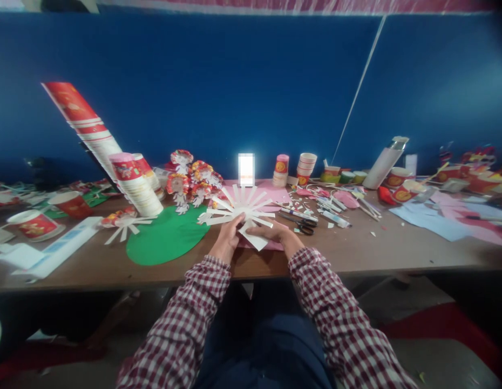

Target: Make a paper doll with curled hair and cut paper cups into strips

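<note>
A paper cup cut into strips (pixel 243 208) is spread out like a white sunburst over the front edge of the table. Its base is gripped by my left hand (pixel 229 236), with the thumb on top near the middle. My right hand (pixel 271 231) is closed on the near side of the same cut cup, where a wider white flap (pixel 257 241) points toward me. Some fingers of both hands are hidden under the paper. Beneath lies a pink paper sheet (pixel 275 190). Just right of my right hand rest black-handled scissors (pixel 303 226).
A green paper oval (pixel 165 237) lies to the left, with several finished paper-cup figures (pixel 180 183) behind it. A tall leaning stack of cups (pixel 101 138) stands farther left. Markers (pixel 334 217), paper scraps and a white flask (pixel 384 165) are on the right.
</note>
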Tool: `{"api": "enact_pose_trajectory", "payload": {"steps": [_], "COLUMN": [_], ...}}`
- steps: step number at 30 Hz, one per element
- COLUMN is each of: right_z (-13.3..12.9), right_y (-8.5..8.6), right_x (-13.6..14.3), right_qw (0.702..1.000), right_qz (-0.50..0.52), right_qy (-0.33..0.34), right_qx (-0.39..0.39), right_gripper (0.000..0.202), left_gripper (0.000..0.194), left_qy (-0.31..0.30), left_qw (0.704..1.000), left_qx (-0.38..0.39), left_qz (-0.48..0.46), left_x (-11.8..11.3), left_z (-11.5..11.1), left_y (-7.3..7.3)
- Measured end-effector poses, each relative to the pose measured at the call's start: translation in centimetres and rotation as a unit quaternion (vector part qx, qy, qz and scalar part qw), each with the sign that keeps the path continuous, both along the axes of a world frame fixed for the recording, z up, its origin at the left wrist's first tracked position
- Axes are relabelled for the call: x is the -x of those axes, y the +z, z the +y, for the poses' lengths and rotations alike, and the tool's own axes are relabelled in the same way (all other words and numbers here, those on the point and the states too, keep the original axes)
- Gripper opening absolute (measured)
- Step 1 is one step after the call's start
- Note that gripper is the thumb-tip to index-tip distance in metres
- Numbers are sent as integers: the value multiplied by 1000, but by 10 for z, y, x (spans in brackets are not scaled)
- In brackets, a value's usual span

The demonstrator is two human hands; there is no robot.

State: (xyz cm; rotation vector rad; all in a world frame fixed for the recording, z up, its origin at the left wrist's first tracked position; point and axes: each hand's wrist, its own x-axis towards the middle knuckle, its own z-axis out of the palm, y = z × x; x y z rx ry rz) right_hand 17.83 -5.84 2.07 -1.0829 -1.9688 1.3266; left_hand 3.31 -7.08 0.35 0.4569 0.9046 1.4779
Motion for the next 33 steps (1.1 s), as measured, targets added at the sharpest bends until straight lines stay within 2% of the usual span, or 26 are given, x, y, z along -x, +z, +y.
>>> {"api": "enact_pose_trajectory", "payload": {"steps": [6, 9, 12, 14, 18, 23, 28, 31, 33], "right_z": [-6, -5, -3, -2, -1, 1, 7, 13, 19], "right_y": [10, 6, -1, -6, -10, -10, -10, -15, -19], "right_x": [-2, -3, -2, 0, 3, 1, -3, -5, -7], "right_qw": [999, 998, 995, 997, 999, 995, 987, 973, 959], "right_qz": [-19, -34, -53, -30, 42, 81, 94, 104, 115], "right_qy": [-28, 18, 55, 49, 23, -52, -131, -207, -258], "right_qx": [40, 57, 62, 52, 12, -5, 24, 0, -19], "right_gripper": [28, 24, 24, 26, 32, 30, 22, 21, 27], "left_gripper": [24, 15, 16, 17, 20, 6, 9, 7, 6], "left_qy": [11, 29, 43, 60, 35, 70, 71, 74, 74], "left_qw": [1000, 998, 996, 995, 996, 990, 986, 984, 984], "left_qx": [-1, 31, 35, 23, 21, 18, -2, -6, -6], "left_qz": [10, -38, -64, -79, -80, -124, -153, -163, -163], "left_x": [0, 6, 13, 14, 13, 13, 14, 14, 14], "left_z": [3, 8, 11, 11, 8, 7, 6, 5, 5], "left_y": [-1, 3, 9, 11, 10, 10, 13, 12, 11]}}
